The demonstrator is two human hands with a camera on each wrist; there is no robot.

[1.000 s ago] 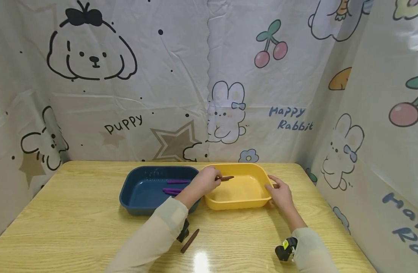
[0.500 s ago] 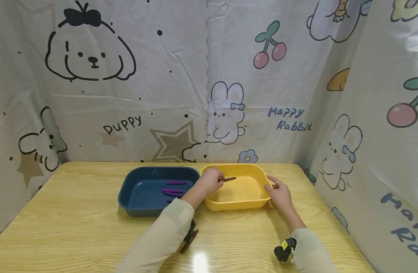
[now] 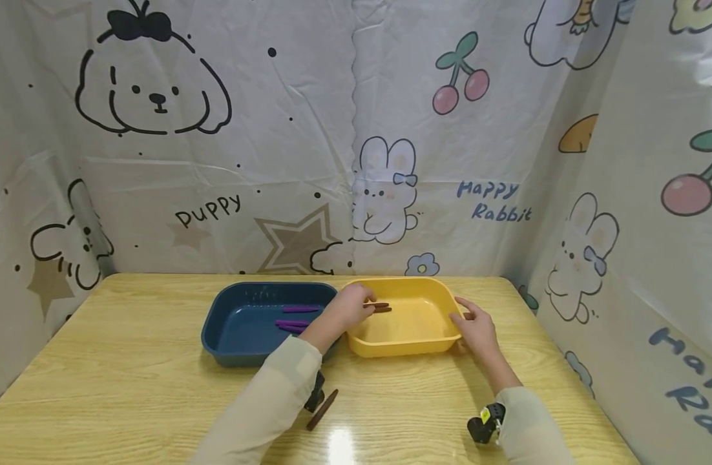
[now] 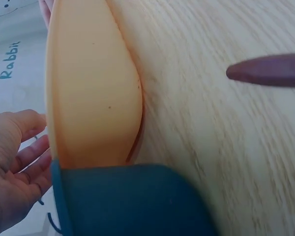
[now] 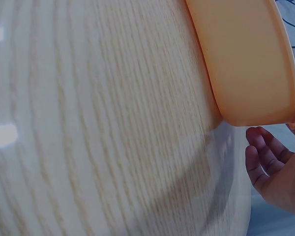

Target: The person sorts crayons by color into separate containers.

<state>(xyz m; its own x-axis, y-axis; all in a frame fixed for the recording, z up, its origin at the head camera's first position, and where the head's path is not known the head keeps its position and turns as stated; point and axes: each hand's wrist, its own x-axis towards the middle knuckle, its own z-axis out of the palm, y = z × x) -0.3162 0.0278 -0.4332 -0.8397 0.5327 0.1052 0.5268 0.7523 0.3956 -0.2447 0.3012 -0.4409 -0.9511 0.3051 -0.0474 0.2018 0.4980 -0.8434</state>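
My left hand (image 3: 351, 307) reaches over the left end of the yellow bin (image 3: 407, 349). Its curled fingers and thumb appear to pinch a brown pen (image 3: 382, 310); two brown pen ends show side by side beyond the fingertips. In the left wrist view the rim hides those fingertips. On the bin's right side my right hand (image 3: 477, 326) grips the rim, thumb at the inner edge and fingers outside. Several purple pens (image 3: 300, 309) lie in the dark blue bin (image 3: 240, 358), partly covered by my left forearm. Another brown pen (image 3: 323, 410) rests on the table.
Both bins stand side by side on a light wooden table (image 3: 129, 387). A printed cloth (image 3: 309, 161) hangs behind and at both sides. Small black wrist cameras (image 3: 486, 424) ride below the sleeves.
My left hand slid right over the yellow bin with a brown pen, then drew back left a little. Two brown pen ends now show there. My right hand stays on the rim.
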